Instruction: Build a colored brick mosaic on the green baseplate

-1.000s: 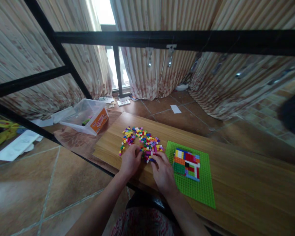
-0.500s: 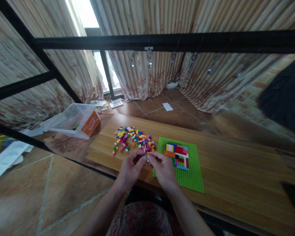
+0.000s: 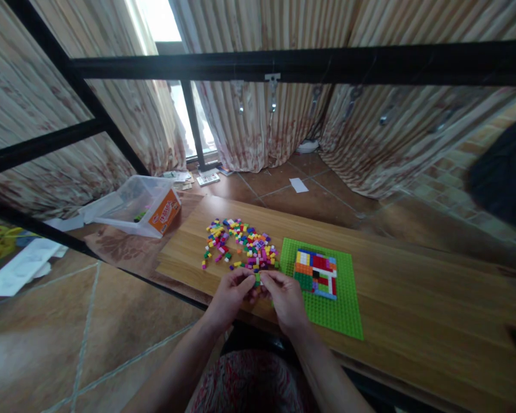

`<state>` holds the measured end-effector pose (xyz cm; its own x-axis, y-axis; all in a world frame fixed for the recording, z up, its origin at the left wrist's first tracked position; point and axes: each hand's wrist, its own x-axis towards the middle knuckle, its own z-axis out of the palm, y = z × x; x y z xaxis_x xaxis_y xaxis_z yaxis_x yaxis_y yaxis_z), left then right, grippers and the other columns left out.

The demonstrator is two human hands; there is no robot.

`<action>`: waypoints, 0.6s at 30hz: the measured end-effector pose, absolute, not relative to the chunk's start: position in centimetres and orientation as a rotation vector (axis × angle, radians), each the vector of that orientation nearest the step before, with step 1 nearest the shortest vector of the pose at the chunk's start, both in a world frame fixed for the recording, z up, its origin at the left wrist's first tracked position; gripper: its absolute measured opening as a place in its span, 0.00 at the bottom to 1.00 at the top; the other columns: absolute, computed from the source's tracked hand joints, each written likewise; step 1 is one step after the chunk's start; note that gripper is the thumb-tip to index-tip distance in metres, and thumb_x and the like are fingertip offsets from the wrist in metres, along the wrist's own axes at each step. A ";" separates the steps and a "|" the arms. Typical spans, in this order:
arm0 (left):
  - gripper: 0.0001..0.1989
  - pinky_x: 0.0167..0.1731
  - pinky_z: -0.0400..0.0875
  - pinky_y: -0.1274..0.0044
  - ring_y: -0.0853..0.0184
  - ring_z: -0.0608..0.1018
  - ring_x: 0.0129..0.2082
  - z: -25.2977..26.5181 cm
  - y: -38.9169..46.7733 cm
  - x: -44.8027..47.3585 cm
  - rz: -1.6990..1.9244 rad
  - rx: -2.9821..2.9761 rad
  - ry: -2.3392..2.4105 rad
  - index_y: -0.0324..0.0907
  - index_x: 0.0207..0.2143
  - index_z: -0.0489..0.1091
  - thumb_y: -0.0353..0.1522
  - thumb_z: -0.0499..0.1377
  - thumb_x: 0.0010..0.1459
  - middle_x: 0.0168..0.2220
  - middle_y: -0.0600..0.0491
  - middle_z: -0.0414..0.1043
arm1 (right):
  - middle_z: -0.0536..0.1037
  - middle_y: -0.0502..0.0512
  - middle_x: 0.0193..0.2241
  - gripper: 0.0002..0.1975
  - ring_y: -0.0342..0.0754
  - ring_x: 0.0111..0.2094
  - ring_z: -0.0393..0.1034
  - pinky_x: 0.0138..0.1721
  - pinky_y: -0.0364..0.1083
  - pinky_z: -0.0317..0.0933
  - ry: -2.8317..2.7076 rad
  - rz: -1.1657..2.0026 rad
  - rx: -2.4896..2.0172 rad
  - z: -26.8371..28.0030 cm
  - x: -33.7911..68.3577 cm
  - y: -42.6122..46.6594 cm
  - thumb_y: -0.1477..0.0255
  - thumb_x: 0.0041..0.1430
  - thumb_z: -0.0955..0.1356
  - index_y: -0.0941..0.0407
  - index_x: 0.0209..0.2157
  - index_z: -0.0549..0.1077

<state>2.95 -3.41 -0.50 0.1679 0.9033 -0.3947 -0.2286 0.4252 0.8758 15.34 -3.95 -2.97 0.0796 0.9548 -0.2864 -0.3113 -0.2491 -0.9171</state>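
Note:
My left hand (image 3: 231,291) and my right hand (image 3: 285,295) meet over the table's near edge, fingertips pinched together. Between them is a small green toy brick (image 3: 257,279); fingers cover part of it, and whether other bricks are joined to it I cannot tell. Just beyond my fingers lies a loose heap of small coloured bricks (image 3: 258,244). Right of my right hand is a bright green baseplate (image 3: 346,312). A flat multicoloured brick build (image 3: 316,274), with red, white, orange, green and blue parts, sits on it.
The wooden table (image 3: 413,298) stretches off to the right. A clear plastic bin (image 3: 129,201) with an orange label stands beyond its left end. A black metal rail (image 3: 258,66) crosses in front of striped curtains (image 3: 284,126). White paper (image 3: 298,184) lies on the tiled floor.
The whole view has shifted slightly, so the scene sits a little further right. My hands stay together, and the green brick between the fingertips shows more plainly now.

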 end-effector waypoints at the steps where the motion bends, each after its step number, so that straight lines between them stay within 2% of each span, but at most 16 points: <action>1: 0.19 0.22 0.63 0.82 0.75 0.69 0.20 -0.5 -3.4 2.9 0.923 0.771 1.104 0.38 0.31 0.69 0.43 0.68 0.45 0.21 0.57 0.69 | 0.77 0.50 0.21 0.15 0.44 0.22 0.68 0.25 0.44 0.64 -0.782 1.433 -1.236 -3.0 15.4 -3.8 0.59 0.48 0.73 0.58 0.30 0.79; 5: 0.18 0.22 0.62 0.83 0.76 0.67 0.20 -0.6 -3.3 2.8 0.898 0.806 1.118 0.38 0.30 0.69 0.43 0.67 0.46 0.20 0.58 0.68 | 0.78 0.51 0.23 0.14 0.45 0.22 0.69 0.25 0.44 0.65 -0.895 1.389 -1.290 -2.9 15.5 -3.6 0.60 0.49 0.72 0.57 0.30 0.79; 10: 0.18 0.17 0.53 0.84 0.79 0.61 0.16 -0.8 -3.4 2.4 0.903 0.736 1.136 0.38 0.28 0.69 0.43 0.68 0.44 0.17 0.61 0.62 | 0.78 0.52 0.25 0.14 0.45 0.24 0.69 0.24 0.43 0.66 -0.846 1.485 -1.253 -2.5 15.2 -3.9 0.60 0.46 0.73 0.57 0.29 0.80; 13: 0.18 0.17 0.54 0.84 0.79 0.62 0.16 -0.9 -3.0 1.9 0.927 0.671 1.110 0.38 0.28 0.70 0.42 0.69 0.42 0.17 0.61 0.63 | 0.78 0.52 0.25 0.14 0.45 0.25 0.70 0.25 0.44 0.66 -0.819 1.512 -1.234 -2.8 15.0 -3.4 0.60 0.47 0.73 0.57 0.30 0.80; 15: 0.17 0.18 0.57 0.84 0.78 0.64 0.18 -1.0 -2.4 1.5 0.980 0.704 1.143 0.38 0.28 0.71 0.41 0.68 0.42 0.19 0.59 0.66 | 0.79 0.53 0.26 0.14 0.47 0.27 0.72 0.28 0.45 0.68 -0.911 1.418 -1.281 -2.9 15.0 -2.5 0.61 0.50 0.71 0.56 0.31 0.80; 18: 0.13 0.22 0.62 0.83 0.75 0.69 0.20 -1.4 -0.9 0.9 1.088 0.828 1.254 0.38 0.29 0.72 0.38 0.67 0.44 0.21 0.57 0.70 | 0.81 0.54 0.32 0.10 0.50 0.34 0.74 0.37 0.48 0.68 -1.204 1.113 -1.460 -3.0 15.0 -0.5 0.65 0.54 0.69 0.55 0.33 0.80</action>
<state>0.85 -0.89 -1.42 -0.0258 0.9493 -0.3134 -0.1762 0.3043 0.9361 15.00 -0.55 -2.98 0.1161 0.9892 -0.0895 0.1665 -0.1082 -0.9801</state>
